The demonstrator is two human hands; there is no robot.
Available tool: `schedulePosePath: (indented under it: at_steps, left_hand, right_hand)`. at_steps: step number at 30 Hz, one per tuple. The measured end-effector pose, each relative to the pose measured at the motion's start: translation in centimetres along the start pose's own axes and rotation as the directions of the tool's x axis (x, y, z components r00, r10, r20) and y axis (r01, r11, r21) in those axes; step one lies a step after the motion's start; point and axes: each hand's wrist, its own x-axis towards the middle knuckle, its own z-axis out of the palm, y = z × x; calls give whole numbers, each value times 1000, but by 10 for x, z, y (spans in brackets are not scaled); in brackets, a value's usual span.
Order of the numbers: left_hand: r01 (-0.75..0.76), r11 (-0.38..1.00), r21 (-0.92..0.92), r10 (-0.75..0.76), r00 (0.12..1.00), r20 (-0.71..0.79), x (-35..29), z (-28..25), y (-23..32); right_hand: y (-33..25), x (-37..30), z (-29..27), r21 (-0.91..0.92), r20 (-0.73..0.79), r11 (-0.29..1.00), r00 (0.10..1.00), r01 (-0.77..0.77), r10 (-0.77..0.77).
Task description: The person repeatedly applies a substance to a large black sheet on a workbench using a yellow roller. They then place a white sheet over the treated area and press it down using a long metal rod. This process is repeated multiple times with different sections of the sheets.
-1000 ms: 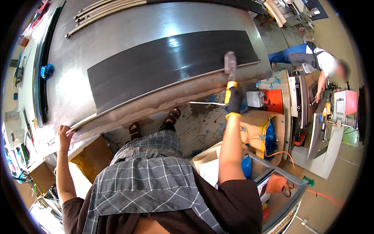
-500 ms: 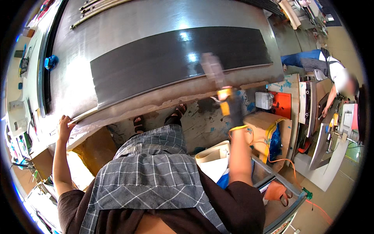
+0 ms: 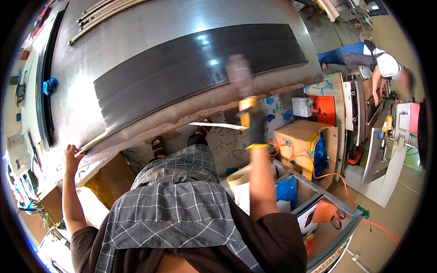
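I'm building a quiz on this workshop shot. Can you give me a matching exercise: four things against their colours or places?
Things:
1. long panel
2. left hand
3. right hand
4. cardboard box

Descriptions:
A. on the left end of the bench edge
B. dark, lying flat on the metal bench
C. on the floor at the right
D. gloved, raising a blurred hammer

Pairs: 1-B, 2-A, 3-D, 4-C

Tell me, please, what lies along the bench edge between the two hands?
Head view: only the long dark panel on the bench, between left hand and right hand.
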Motion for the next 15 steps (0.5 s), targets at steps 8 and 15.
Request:
schedulePosePath:
  at_steps: [8, 15]
  left_hand:
    - [57, 998, 8, -57, 998, 15, 6, -1, 1]
    - [5, 1000, -15, -5, 1000, 3, -1, -3, 7]
  right_hand:
    - [-63, 198, -241, 187, -396, 960, 879, -207, 266]
    - [4, -5, 11, -529, 266, 837, 964, 141, 6]
